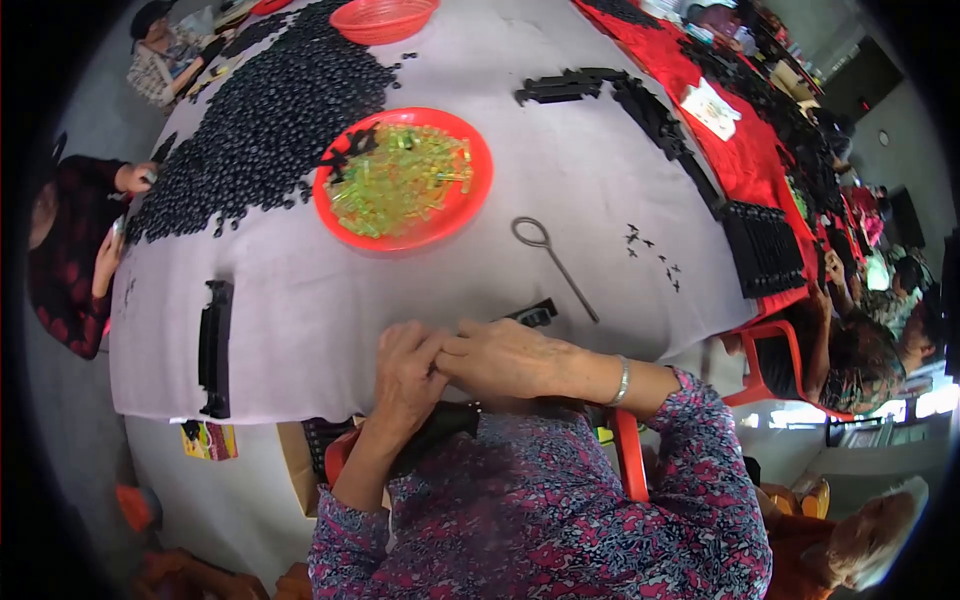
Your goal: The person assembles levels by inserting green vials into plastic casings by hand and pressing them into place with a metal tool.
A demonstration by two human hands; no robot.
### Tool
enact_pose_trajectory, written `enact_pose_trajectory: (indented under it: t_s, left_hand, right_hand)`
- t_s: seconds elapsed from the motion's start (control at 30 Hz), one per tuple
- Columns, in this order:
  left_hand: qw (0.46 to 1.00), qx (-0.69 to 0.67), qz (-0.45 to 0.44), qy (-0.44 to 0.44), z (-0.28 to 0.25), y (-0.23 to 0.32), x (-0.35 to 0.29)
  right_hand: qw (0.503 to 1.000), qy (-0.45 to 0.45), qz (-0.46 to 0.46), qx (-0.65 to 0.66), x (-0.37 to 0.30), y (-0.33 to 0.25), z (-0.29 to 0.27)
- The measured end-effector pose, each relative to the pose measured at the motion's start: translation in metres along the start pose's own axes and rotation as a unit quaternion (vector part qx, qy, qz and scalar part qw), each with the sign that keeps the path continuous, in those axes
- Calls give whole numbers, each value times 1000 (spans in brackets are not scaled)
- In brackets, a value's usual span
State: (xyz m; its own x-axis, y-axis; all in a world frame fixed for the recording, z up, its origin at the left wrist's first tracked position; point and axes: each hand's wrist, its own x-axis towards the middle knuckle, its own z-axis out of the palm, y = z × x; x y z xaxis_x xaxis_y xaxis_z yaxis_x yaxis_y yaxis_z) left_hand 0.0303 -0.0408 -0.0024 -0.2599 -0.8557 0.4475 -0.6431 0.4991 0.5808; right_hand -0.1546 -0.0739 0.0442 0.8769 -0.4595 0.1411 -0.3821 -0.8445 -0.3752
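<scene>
Over the near table edge my two hands meet, fingertips against each other. My left hand (405, 365) is closed, its fingers bent toward the right hand; what it pinches is hidden. My right hand (505, 358), with a silver bangle at the wrist, is curled shut. Just beyond its knuckles the end of a black plastic part (536, 314) sticks out, and the hand covers the rest. Past it lies a metal rod with a ring end (560, 265). Farther off stands a red plate (480, 190) of small yellow-green translucent pieces, with a few black parts at its left rim.
A big heap of small black pieces (290, 100) spreads across the far left, beside a red basket (385, 22). One long black part (214, 350) lies at left. Tiny black pieces (655, 255) and stacked black strips (765, 250) are at right. Other people sit around the table.
</scene>
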Motion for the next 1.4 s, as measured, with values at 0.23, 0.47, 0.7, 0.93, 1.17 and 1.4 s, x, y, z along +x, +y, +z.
enact_pose_trajectory:
  t_s: [0.23, 0.47, 0.7, 0.93, 1.17, 1.4]
  left_hand:
    - [1000, -10, 12, 4, 7, -8, -8]
    - [999, -13, 23, 28, 11, -3, -5]
    - [993, 16, -48, 102, -50, -13, -31]
    - [900, 291, -204, 252, -119, -69, -74]
    - [819, 400, -292, 290, -134, -101, -92]
    - [798, 411, -292, 329, -130, -113, -93]
  right_hand:
    - [997, -15, -69, 20, 4, 4, -10]
    - [998, -33, -29, 34, 1, -5, -21]
    - [987, 127, -30, 96, -4, -15, -21]
    - [981, 167, 73, 62, -21, 6, -1]
    - [973, 180, 126, 63, -28, 12, 14]
    - [968, 198, 133, 83, -27, 18, 21]
